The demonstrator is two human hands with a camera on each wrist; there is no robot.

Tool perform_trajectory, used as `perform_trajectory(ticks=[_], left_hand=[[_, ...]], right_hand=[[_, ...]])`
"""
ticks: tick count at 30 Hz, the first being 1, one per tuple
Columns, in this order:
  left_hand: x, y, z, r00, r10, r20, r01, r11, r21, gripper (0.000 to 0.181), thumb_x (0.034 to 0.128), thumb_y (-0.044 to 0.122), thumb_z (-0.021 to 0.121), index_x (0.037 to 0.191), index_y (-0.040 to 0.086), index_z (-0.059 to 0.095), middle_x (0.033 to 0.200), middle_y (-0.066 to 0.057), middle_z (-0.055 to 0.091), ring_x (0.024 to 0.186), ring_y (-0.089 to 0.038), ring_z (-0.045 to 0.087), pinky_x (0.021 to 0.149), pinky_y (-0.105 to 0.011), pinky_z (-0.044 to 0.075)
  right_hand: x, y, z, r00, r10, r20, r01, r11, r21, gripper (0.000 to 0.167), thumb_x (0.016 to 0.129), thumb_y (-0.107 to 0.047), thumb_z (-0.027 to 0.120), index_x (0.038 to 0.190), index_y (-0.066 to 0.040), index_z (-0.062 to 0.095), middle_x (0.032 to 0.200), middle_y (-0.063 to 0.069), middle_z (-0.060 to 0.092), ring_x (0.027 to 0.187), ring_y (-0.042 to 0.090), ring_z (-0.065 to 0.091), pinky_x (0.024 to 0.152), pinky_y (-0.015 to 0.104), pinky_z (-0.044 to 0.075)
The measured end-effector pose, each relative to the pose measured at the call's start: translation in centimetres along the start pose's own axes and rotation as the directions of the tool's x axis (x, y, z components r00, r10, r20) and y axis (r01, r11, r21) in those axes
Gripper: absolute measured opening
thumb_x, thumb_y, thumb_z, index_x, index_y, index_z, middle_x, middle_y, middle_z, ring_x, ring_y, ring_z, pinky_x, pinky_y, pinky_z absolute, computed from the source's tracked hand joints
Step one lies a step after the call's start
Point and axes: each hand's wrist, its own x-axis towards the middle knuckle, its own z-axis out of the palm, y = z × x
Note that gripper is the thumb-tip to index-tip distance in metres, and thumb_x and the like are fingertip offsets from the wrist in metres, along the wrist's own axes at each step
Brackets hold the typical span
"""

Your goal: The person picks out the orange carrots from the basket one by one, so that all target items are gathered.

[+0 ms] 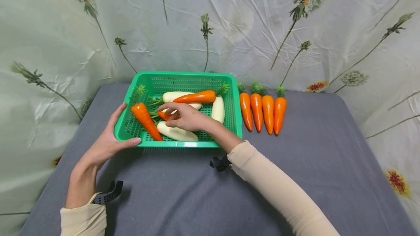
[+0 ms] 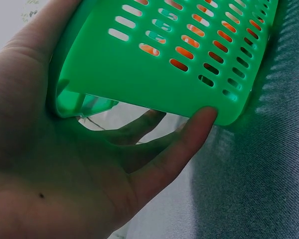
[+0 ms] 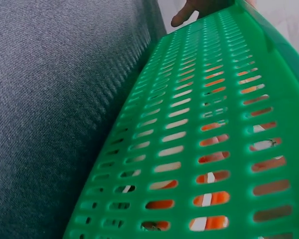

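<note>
One orange carrot (image 1: 162, 115) lies in the green basket (image 1: 210, 144) among white radishes (image 1: 177, 133), under the right hand (image 1: 188, 115), whose thumb and fingers bend about it; whether they grip it, I cannot tell. The left hand (image 1: 106, 143) is clamped on the basket's near left corner. Four more carrots (image 1: 268, 114) lie in a row on grey cloth (image 1: 311, 156), just beside the basket's right wall.

Bright head view with soft shadows and glints on carrots (image 1: 146, 119), dimmer wrist views.
</note>
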Motion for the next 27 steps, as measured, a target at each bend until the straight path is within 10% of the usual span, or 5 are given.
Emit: perform_trajectory(ticks=[17, 27], left_hand=[[-0.1, -0.1, 0.1, 0.999, 0.037, 0.014, -0.037, 0.999, -0.025, 0.112, 0.094, 0.012, 0.076, 0.165, 0.045, -0.004, 0.159, -0.018, 0.033, 0.112, -0.001, 0.061, 0.09, -0.011, 0.047], [-0.2, 0.1, 0.0, 0.999, 0.034, 0.017, -0.034, 0.999, -0.014, 0.111, 0.0948, 0.014, 0.075, 0.164, 0.046, -0.005, 0.161, -0.018, 0.031, 0.113, 0.0, 0.06, 0.089, -0.012, 0.048]], right_hand=[[1.7, -0.5, 1.0, 0.992, -0.029, 0.126, 0.02, 0.997, 0.073, 0.055, 0.102, -0.001, 0.057, 0.153, -0.019, 0.052, 0.158, 0.009, 0.052, 0.135, 0.024, 0.061, 0.101, 0.023, 0.051], [2.9, -0.9, 2.3, 0.988, -0.037, 0.148, 0.033, 0.999, 0.029, 0.063, 0.095, 0.006, 0.049, 0.151, -0.023, 0.056, 0.147, 0.003, 0.06, 0.114, 0.015, 0.062, 0.085, 0.018, 0.047]])
